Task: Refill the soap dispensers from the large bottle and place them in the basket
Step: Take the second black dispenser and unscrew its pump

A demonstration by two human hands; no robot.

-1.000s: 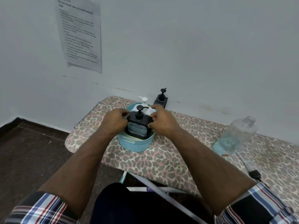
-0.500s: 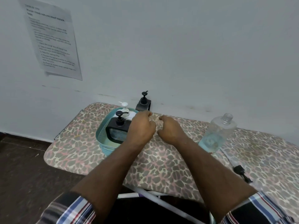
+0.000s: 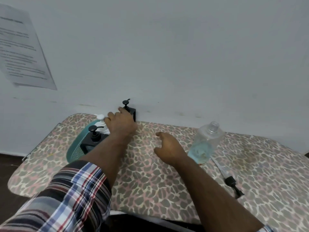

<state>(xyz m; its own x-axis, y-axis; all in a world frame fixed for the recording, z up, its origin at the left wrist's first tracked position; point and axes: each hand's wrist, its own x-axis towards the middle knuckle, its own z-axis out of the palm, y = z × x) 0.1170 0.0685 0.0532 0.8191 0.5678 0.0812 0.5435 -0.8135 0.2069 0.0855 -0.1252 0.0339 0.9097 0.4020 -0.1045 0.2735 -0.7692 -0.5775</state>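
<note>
A teal basket (image 3: 73,152) stands at the left end of the leopard-print board (image 3: 150,178). Inside it are a black square dispenser (image 3: 94,139) and a white pump dispenser (image 3: 100,118). A second black dispenser (image 3: 132,112) stands against the wall behind the basket. My left hand (image 3: 122,125) is stretched out to it, fingers spread and touching its left side, covering part of it. My right hand (image 3: 168,148) hovers over the board with loosely curled fingers and holds nothing. The large clear bottle (image 3: 206,143), uncapped and with a little blue liquid at the bottom, stands just to its right.
A black pump cap with its clear tube (image 3: 231,181) lies on the board to the right of the bottle. A printed sheet (image 3: 21,52) hangs on the white wall at the upper left. Dark floor (image 3: 10,163) lies beyond the board's left end.
Both hands let go of the black dispenser, which now sits in the basket. My left hand moved back and right to the dispenser at the wall. My right hand drifted right toward the bottle.
</note>
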